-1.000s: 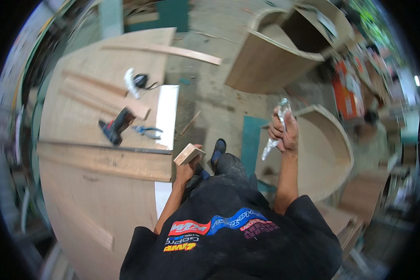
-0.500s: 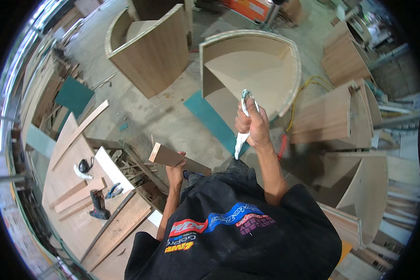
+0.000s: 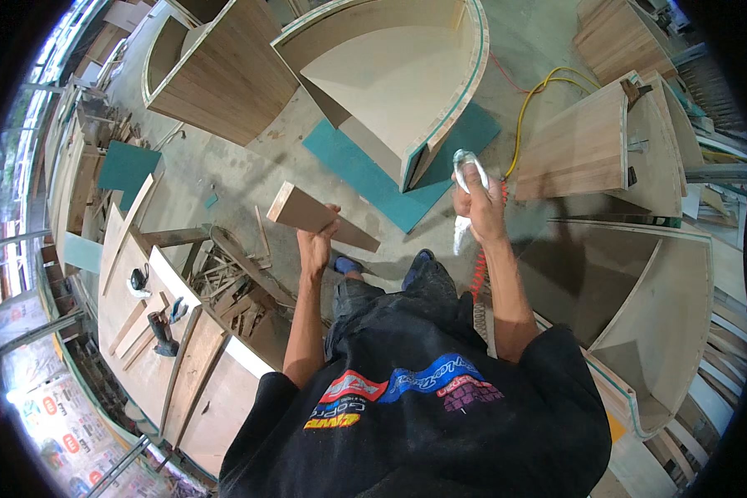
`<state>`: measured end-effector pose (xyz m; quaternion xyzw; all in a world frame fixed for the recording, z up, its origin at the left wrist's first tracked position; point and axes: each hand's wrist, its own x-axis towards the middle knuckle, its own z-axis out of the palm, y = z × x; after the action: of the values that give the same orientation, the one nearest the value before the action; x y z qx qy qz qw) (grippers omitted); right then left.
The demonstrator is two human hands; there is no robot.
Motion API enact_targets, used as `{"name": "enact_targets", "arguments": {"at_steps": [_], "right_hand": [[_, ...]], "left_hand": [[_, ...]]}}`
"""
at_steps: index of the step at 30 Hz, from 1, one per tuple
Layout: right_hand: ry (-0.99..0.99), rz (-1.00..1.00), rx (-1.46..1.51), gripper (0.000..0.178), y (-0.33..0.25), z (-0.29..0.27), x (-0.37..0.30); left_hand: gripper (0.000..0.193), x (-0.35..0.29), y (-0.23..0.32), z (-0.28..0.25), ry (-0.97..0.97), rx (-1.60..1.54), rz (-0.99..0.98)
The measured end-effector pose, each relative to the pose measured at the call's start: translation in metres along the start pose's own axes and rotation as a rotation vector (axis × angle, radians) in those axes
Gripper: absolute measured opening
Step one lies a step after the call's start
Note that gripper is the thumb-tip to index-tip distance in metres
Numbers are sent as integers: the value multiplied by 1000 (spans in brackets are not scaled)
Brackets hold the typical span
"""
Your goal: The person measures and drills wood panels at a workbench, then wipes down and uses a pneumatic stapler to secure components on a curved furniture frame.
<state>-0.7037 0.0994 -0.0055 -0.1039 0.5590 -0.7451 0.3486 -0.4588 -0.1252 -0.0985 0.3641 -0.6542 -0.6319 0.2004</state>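
My left hand is closed round a short wooden board, held tilted in front of my left leg, its pale end pointing up and left. My right hand grips a crumpled white plastic pouch, a loop of it sticking out above the fingers and a tail hanging below. Beyond both hands a quarter-round cabinet lies with its open side up, on teal boards. A green line runs along part of its pale curved edge.
On the workbench at left lie a cordless drill, pliers, a tape measure and wood strips. Wood offcuts fill the space beside it. More cabinets stand right; a yellow hose and red coiled hose trail there.
My view has shifted, and my feet now show. The board is raised and farther out from my body. My right hand has moved right with the white pouch, near the cabinet's corner.
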Motion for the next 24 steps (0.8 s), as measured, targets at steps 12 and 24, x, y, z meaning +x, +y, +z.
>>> {"name": "enact_targets", "arguments": {"at_steps": [12,24], "right_hand": [[150,-36,-223,36,95,-74,11],[76,-581,-392,24,221,-81,120]], "left_hand": [[22,143,-64,98,-97,334,283],[42,238,-219,121,-129,330,533]]}}
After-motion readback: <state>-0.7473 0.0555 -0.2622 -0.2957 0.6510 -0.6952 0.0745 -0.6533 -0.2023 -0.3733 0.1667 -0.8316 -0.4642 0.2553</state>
